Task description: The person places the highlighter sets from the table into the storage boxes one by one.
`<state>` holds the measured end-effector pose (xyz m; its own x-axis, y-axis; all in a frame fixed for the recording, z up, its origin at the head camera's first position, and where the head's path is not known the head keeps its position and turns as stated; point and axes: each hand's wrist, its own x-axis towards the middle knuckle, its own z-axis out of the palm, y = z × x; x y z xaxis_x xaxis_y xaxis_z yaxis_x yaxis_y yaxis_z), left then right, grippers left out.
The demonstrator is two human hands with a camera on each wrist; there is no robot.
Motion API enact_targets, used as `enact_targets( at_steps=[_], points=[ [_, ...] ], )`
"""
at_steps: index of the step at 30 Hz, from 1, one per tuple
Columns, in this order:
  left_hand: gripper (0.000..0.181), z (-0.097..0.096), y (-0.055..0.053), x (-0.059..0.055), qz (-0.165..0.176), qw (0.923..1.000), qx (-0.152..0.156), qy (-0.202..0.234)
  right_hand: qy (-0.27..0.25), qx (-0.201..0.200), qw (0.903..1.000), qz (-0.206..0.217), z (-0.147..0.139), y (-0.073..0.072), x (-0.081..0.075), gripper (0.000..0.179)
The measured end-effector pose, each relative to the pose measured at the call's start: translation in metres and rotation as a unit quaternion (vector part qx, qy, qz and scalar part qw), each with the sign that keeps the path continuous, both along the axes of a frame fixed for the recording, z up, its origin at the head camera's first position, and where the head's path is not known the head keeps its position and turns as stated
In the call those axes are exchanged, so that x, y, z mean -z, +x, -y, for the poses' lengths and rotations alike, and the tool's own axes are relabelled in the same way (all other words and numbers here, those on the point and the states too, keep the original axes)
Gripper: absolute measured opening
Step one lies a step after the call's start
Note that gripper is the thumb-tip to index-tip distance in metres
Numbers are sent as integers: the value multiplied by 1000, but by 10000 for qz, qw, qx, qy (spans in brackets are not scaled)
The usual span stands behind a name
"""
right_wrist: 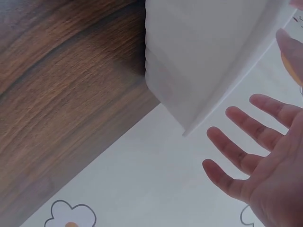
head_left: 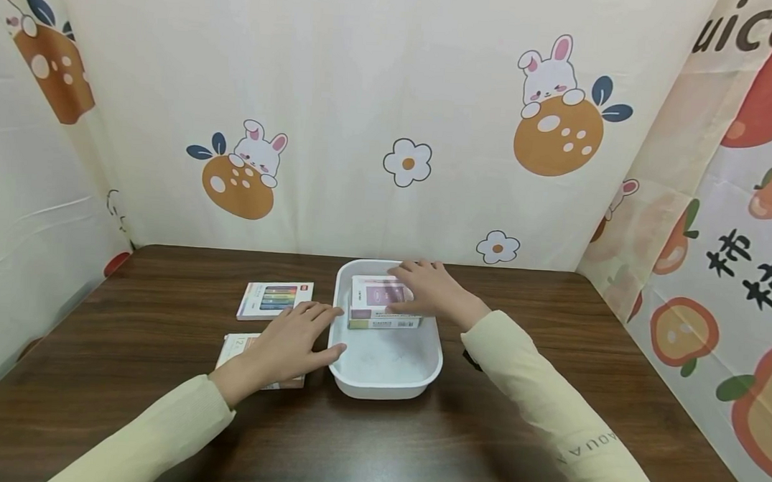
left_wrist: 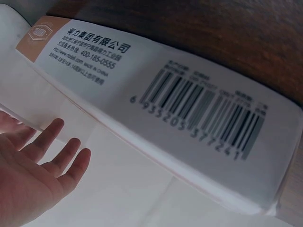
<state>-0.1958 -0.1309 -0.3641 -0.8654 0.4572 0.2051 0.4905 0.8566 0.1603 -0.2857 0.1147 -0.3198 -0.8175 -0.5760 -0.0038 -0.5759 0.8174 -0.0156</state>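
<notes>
In the far half of the white tray [head_left: 380, 366], a purple-labelled box [head_left: 366, 292] lies on another box [head_left: 382, 324]. The right hand [head_left: 429, 289] reaches over the tray's right rim to them, fingers spread; contact is unclear. The left hand [head_left: 294, 341] is at the tray's left rim, its fingers also apart. Left of the tray, on the worktop [head_left: 162, 332], lie a coloured-stick pack [head_left: 275, 301] and a peach-and-white box [head_left: 235, 346]. Squaring the stacked edges with light side pressure should best prevent sliding.
</notes>
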Motion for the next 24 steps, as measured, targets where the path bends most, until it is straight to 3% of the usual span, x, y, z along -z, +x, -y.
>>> enact_targets(
  at_steps=[24],
  points=[
    [62, -1, 1, 0, 84, 10000, -40, 23, -721, -38, 9949, -700, -48, 42, 16, 59]
  ],
)
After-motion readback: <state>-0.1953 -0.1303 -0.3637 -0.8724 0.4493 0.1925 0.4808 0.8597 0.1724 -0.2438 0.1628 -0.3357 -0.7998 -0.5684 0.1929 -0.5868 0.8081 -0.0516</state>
